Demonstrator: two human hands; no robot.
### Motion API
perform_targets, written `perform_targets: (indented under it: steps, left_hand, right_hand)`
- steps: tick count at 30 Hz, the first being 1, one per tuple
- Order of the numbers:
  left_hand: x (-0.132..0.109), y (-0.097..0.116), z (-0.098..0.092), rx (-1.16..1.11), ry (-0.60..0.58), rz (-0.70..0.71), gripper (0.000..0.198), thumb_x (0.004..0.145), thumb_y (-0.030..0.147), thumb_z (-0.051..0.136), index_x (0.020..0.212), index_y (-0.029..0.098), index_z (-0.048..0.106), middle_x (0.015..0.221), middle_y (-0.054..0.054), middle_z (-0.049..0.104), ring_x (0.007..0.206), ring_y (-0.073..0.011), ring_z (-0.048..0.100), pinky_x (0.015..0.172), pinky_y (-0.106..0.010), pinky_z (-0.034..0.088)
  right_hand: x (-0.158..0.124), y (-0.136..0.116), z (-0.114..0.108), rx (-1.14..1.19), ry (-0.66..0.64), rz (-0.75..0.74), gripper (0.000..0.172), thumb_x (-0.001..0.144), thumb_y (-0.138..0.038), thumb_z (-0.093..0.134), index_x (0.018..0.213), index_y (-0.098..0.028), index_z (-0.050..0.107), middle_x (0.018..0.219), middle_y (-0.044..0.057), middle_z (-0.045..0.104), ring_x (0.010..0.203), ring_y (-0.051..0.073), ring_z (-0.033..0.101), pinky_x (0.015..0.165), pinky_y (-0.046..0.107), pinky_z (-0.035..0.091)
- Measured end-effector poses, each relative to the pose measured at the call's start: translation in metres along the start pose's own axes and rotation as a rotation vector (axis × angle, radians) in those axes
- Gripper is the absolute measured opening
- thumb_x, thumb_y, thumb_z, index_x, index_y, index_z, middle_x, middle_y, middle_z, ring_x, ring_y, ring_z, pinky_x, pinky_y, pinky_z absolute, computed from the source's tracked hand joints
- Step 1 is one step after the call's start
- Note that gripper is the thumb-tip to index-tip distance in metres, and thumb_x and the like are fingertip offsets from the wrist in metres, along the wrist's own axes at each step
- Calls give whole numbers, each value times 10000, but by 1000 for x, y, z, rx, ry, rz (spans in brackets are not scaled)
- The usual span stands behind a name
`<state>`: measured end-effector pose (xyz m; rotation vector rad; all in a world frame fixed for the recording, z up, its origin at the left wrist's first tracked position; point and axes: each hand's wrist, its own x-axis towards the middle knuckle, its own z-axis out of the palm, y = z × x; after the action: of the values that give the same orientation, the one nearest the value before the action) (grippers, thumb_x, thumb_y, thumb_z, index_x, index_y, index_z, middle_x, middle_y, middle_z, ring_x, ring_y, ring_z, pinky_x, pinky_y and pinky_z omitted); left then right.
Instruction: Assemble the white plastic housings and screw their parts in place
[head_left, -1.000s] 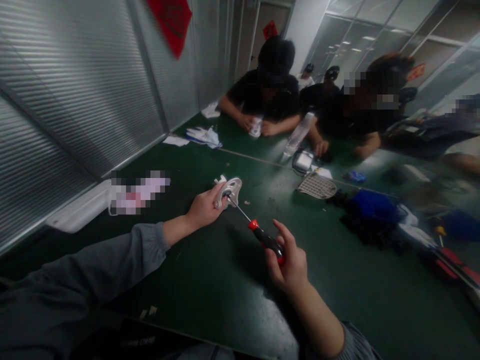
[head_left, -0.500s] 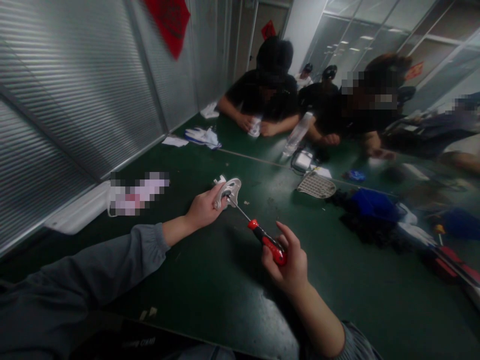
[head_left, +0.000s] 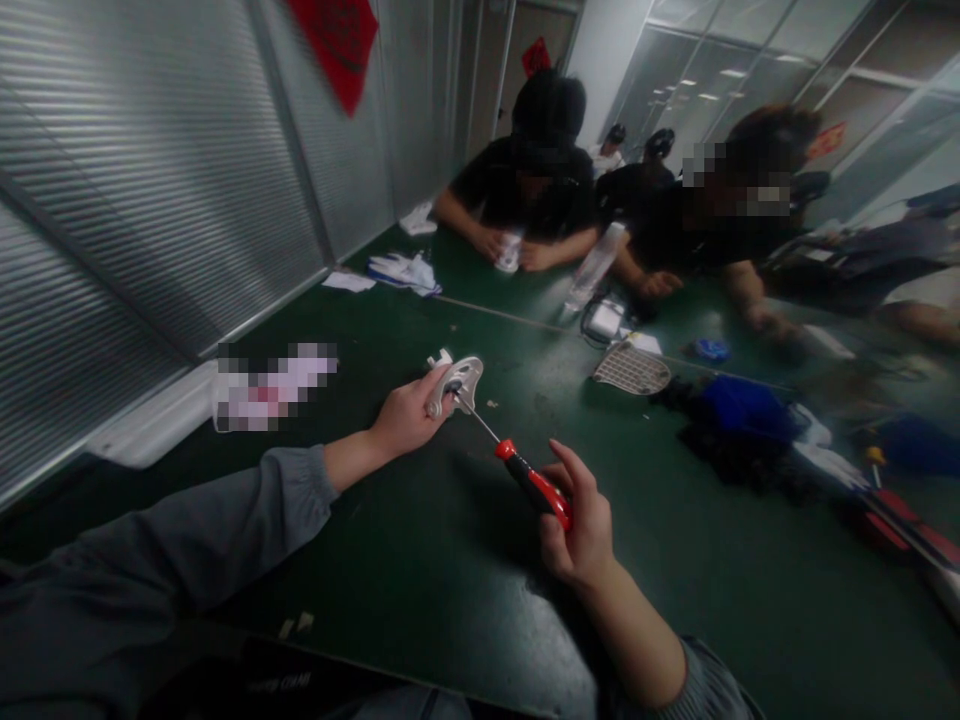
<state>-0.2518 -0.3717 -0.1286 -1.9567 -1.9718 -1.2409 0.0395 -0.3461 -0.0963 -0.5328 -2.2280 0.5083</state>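
My left hand (head_left: 409,415) is closed around a light grey curved plastic part (head_left: 466,378) with openings in it, held above the green table (head_left: 405,560). A screwdriver (head_left: 529,478) with a red and black handle slants from my right hand to this part. Its shaft tip meets the inside of the part; the exact contact point is too small to make out. My right hand (head_left: 589,530) grips the handle's end between thumb and fingers, with the index finger raised off it.
Beyond my hands lies an oval grid-like piece (head_left: 632,368), near a white adapter (head_left: 606,320) and a blue roll (head_left: 711,349). Gloves (head_left: 405,272) lie at the far left. On the right are blue cloth (head_left: 750,408) and red-handled tools (head_left: 900,525). Two people sit opposite.
The screwdriver handle has turned and my right thumb has shifted along its end. My left hand and the grey part stay put. A person opposite has moved their hands.
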Motion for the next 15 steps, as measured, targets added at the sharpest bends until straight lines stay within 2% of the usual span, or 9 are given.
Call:
perform_targets:
  steps: [3, 6, 8, 10, 12, 15]
  left_hand:
    - [0, -1, 0, -10, 0, -15, 484, 939, 301, 546, 1403, 192, 462, 1103, -106, 723, 925, -212, 717, 826, -342, 584]
    - [-1, -2, 1, -16, -4, -8, 489, 938, 301, 550, 1406, 193, 459, 1117, -106, 719, 944, -216, 717, 835, -349, 585]
    - [-1, -2, 1, -14, -9, -3, 490, 939, 300, 550, 1408, 190, 457, 1115, -107, 719, 945, -219, 717, 833, -354, 586]
    - [-1, -2, 1, -12, -8, -1, 487, 939, 299, 549, 1403, 182, 461, 1111, -110, 719, 943, -219, 717, 834, -356, 587]
    - [-1, -2, 1, -14, 0, -4, 481, 939, 294, 550, 1397, 177, 464, 1113, -112, 717, 947, -216, 715, 842, -352, 586]
    - [-1, -1, 0, -16, 3, -1, 471, 941, 291, 545, 1392, 177, 468, 1113, -111, 717, 946, -212, 714, 845, -348, 584]
  right_hand:
    - [1, -1, 1, -14, 3, 58, 581, 939, -314, 475, 1475, -168, 301, 690, -29, 558, 486, 120, 526, 482, 239, 466]
    - [2, -2, 2, -35, 97, 65, 689, 855, -293, 643, 1454, -201, 316, 829, 7, 604, 618, 133, 605, 555, 243, 510]
    - [2, -3, 3, -28, 69, 54, 685, 861, -309, 634, 1458, -206, 315, 888, 30, 622, 648, 138, 618, 570, 251, 518]
    - [1, -2, 2, -22, -1, 76, 617, 911, -305, 552, 1469, -199, 312, 776, -9, 604, 542, 116, 559, 507, 234, 477]
    - [1, -1, 2, -19, -14, 115, 601, 925, -298, 530, 1472, -192, 304, 675, -49, 558, 470, 105, 499, 465, 222, 440]
    - [1, -1, 2, -27, 80, 118, 689, 865, -320, 647, 1457, -206, 314, 794, -10, 605, 584, 127, 581, 537, 242, 495]
